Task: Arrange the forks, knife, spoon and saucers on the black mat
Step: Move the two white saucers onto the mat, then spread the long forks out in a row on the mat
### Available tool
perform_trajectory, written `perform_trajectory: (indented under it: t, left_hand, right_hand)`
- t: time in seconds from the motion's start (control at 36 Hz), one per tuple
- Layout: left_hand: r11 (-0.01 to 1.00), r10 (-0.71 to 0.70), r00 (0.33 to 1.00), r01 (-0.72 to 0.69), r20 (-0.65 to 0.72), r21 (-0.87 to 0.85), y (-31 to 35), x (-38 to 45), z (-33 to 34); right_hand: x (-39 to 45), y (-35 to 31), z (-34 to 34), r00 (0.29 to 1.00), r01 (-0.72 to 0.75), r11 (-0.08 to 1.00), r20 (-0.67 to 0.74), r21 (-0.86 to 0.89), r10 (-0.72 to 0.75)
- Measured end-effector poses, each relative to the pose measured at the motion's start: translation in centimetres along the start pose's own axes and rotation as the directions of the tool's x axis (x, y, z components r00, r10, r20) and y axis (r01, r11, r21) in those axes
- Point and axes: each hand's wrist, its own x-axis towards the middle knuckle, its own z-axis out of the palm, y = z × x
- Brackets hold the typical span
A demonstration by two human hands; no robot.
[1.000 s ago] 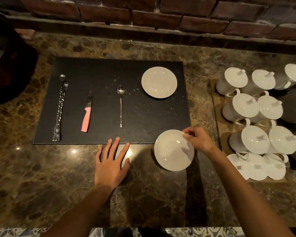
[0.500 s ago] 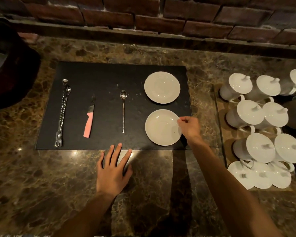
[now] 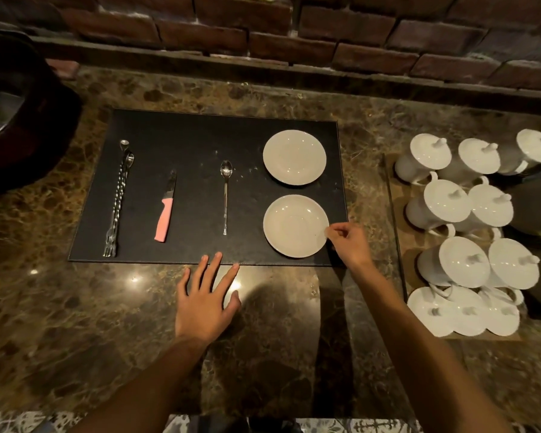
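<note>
The black mat [image 3: 197,135] lies on the marble counter. On it, from left to right, are two long twisted forks [image 3: 116,201] side by side, a pink-handled knife [image 3: 165,214], a slim spoon [image 3: 225,195] and two white saucers. The far saucer [image 3: 294,157] sits at the mat's back right. The near saucer [image 3: 291,225] lies flat at the front right, with my right hand [image 3: 349,242] pinching its right rim. My left hand [image 3: 205,301] rests flat on the counter, fingers spread, fingertips at the mat's front edge.
Several white lidded cups [image 3: 469,239] crowd a wooden board [image 3: 397,214] right of the mat. A large dark round vessel [image 3: 22,114] stands at the far left. A brick wall [image 3: 278,42] with a ledge runs along the back.
My right hand carried the near saucer from the counter onto the mat's front right, below the other saucer, and set it flat. My left hand stayed put.
</note>
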Motion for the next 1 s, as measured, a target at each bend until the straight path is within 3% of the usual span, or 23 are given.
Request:
perform_trajectory:
  t: [0.28, 0.5, 0.64, 0.81, 1.0]
  left_hand:
    - [0.997, -0.009, 0.991, 0.018, 0.132, -0.070, 0.3, 0.0, -1.9]
    - [0.981, 0.038, 0.927, 0.037, 0.374, -0.191, -0.5, 1.6, -6.9]
    - [0.784, -0.134, 0.976, 0.210, 0.171, -0.585, -2.6, 0.8, -9.9]
    - [0.800, -0.309, 0.950, 0.239, -0.036, -0.551, -8.7, -2.5, -10.9]
    - [0.853, -0.374, 0.924, 0.307, -0.082, -0.422, -17.9, -5.0, -12.0]
  right_hand:
    - [-5.4, 1.8, -2.1, 0.995, -0.083, 0.997, 0.058, -0.001, 0.082]
    - [-9.6, 0.2, -2.1, 0.989, -0.061, 0.998, 0.133, 0.009, 0.060]
    - [-12.6, -2.4, -0.4, 0.985, -0.003, 1.000, 0.174, 0.016, 0.001]
    - [-15.5, -5.8, 3.2, 0.968, 0.040, 0.999, 0.248, -0.007, -0.037]
    - [-18.4, -9.8, 10.9, 0.958, 0.052, 0.998, 0.281, 0.026, -0.058]
